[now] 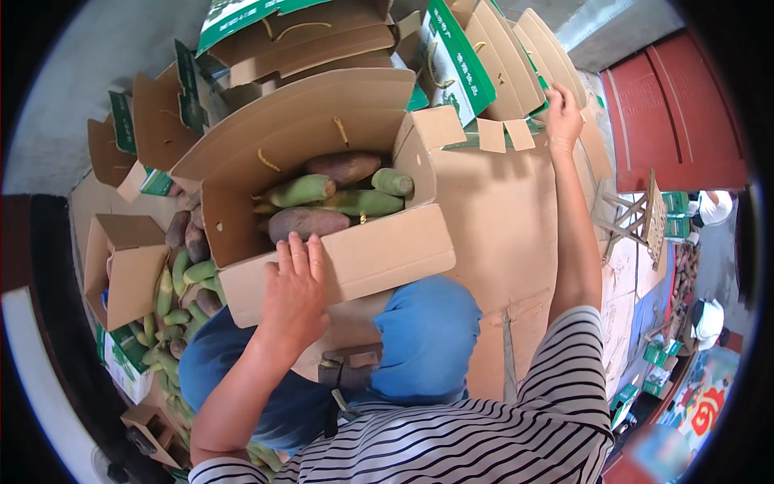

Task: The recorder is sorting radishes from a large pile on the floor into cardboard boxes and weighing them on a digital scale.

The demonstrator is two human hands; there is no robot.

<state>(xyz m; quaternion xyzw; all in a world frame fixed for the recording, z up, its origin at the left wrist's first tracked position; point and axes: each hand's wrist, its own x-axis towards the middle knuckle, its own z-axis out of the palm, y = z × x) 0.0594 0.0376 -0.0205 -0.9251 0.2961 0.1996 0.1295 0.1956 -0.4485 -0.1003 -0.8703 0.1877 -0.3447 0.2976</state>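
Several plump green and purple vegetables [309,223] sit in an open brown cardboard box [306,109]; I see the left hand [295,284] loosely spread on its flap [387,252], the right hand [565,121] half-curled by a tan cardboard panel [555,56], grip unclear.

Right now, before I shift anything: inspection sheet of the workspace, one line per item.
Surface: flattened cardboard covers the floor around the box.
Job's things: open brown box holding green pieces and purple pieces of produce.
Clutter: loose produce pile and small open box at left; open cartons beyond.
Grips: left grip lies on the box's front flap, fingers extended; right grip is at the cartons on the right, contact unclear.
Cables: nothing seen; yellow cord handles on the box only.
Surroundings: red panel and wooden folding frame at right; two people in white farther off.
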